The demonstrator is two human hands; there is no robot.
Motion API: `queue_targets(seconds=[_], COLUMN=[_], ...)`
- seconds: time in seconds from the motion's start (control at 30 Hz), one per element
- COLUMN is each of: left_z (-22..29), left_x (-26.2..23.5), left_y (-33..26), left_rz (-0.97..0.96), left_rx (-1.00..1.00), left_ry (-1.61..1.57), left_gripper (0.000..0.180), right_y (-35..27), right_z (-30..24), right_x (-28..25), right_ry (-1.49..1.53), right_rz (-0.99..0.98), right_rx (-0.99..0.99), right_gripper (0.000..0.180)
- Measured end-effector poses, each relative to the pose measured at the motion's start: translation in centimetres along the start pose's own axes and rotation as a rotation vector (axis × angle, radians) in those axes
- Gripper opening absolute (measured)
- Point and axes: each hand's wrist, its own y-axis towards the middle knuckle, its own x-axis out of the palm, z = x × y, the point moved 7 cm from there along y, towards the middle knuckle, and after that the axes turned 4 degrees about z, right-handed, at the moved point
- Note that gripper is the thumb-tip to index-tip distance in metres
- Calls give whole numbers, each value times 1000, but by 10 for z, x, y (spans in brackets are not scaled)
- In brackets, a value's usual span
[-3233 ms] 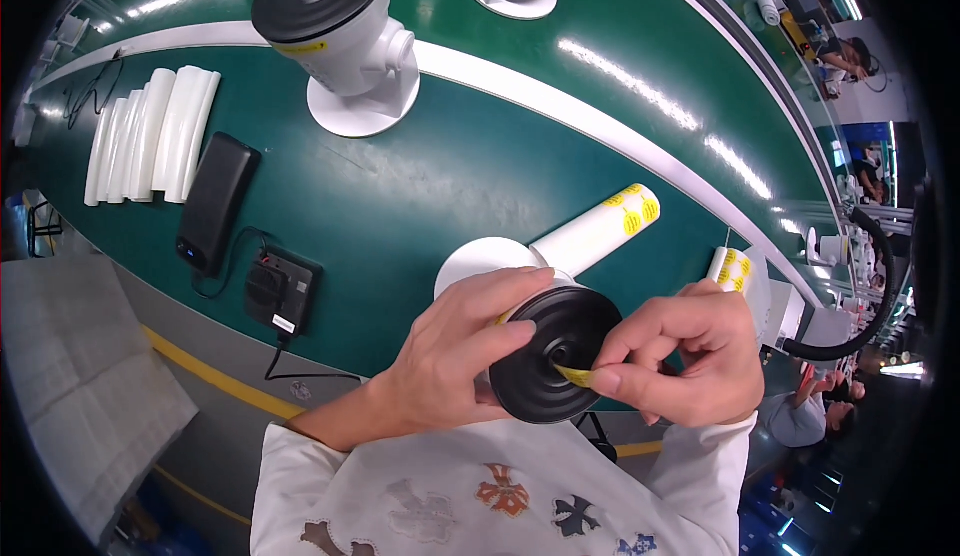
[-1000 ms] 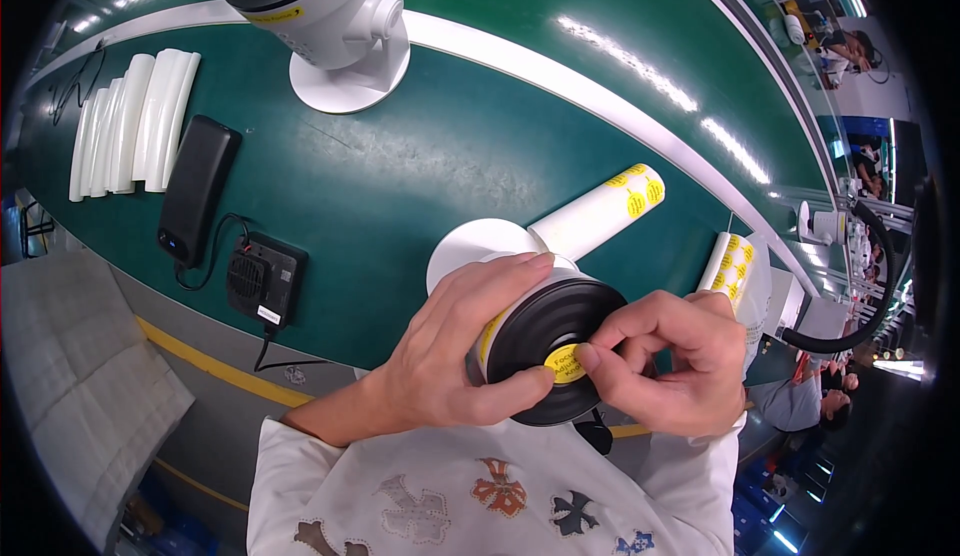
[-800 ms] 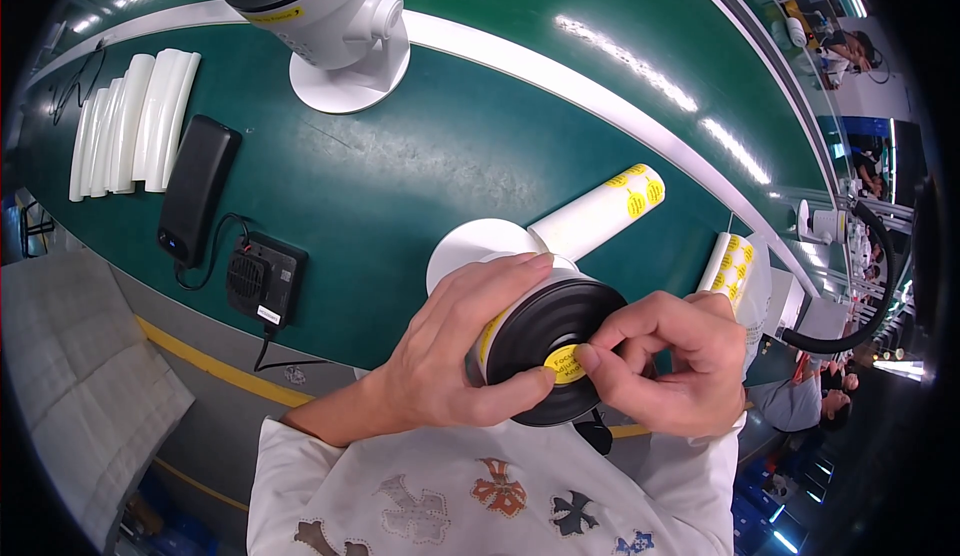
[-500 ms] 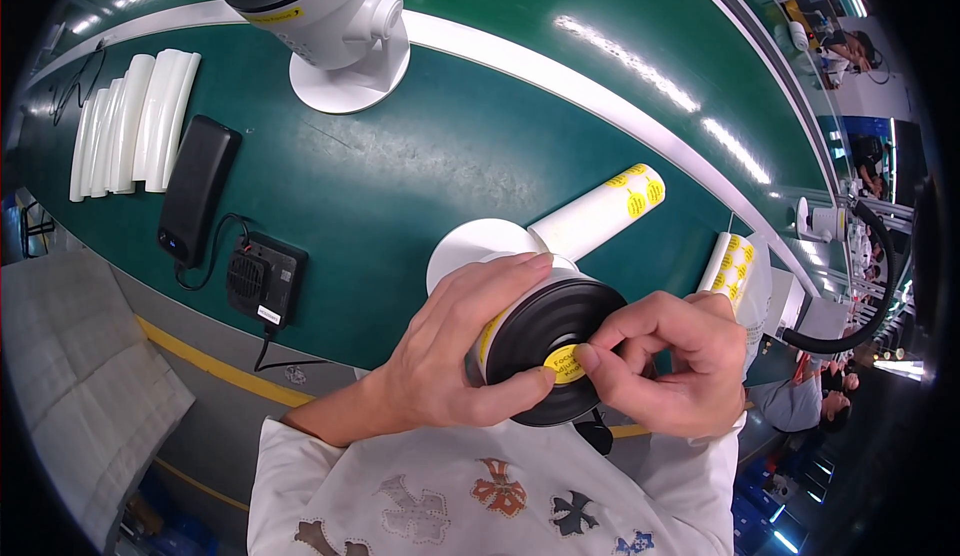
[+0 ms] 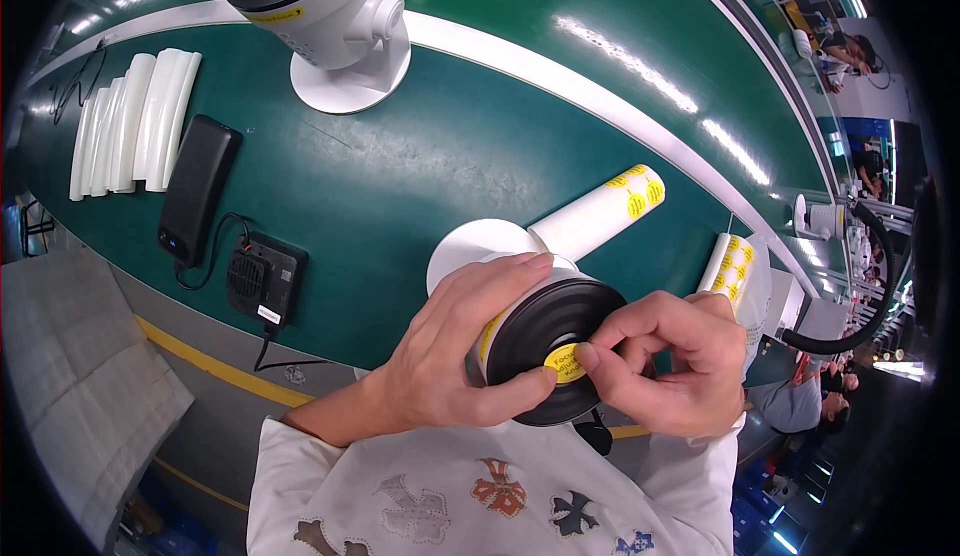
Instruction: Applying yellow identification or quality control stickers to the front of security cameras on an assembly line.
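A white swivel-head device with a round black front [image 5: 523, 328] is tilted up toward me at the table's near edge. My left hand [image 5: 430, 351] wraps round its left side, its thumb pressed on the front beside a round yellow sticker [image 5: 564, 364]. My right hand [image 5: 680, 364] is closed in a pinch, finger and thumb tips on the sticker's right edge at the middle of the black front. Behind the device shows its round white base [image 5: 475, 246]. A white roll of sticker backing [image 5: 590, 216] with yellow round labels lies just beyond.
A similar white device [image 5: 345, 26] stands at the far left. Nearby are several white rolled sheets [image 5: 140, 121], a black power bank [image 5: 200, 188] and a small black fan unit [image 5: 266, 281] with cables. A second label roll [image 5: 727, 268] and a black flexible hose [image 5: 870, 306] are at right.
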Motion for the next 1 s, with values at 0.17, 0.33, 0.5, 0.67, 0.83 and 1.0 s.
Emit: queue_targets(seconds=[0.17, 0.33, 0.5, 0.67, 0.83, 1.0], left_z=[0, -1, -3, -6, -7, -6], left_x=[-1, 0, -2, -7, 8, 10], left_y=[0, 1, 3, 23, 30, 37], left_rz=[-3, 7, -38, -49, -341, -306], left_rx=[18, 8, -53, -296, -693, -714], left_ry=[19, 17, -17, -356, -289, -294], left_gripper=[54, 54, 64, 75, 60, 44], right_y=[1, -3, -12, -12, -20, -21], right_z=[-1, -2, 2, 26, 47, 50], right_x=[0, -2, -9, -10, 2, 8], right_ry=[-31, -88, -81, 145, 385, 448], right_rz=[-6, -5, 136, 234, 328, 331], right_rx=[53, -14, 93, 85, 200, 136], right_gripper=[11, 17, 39, 35, 34, 32])
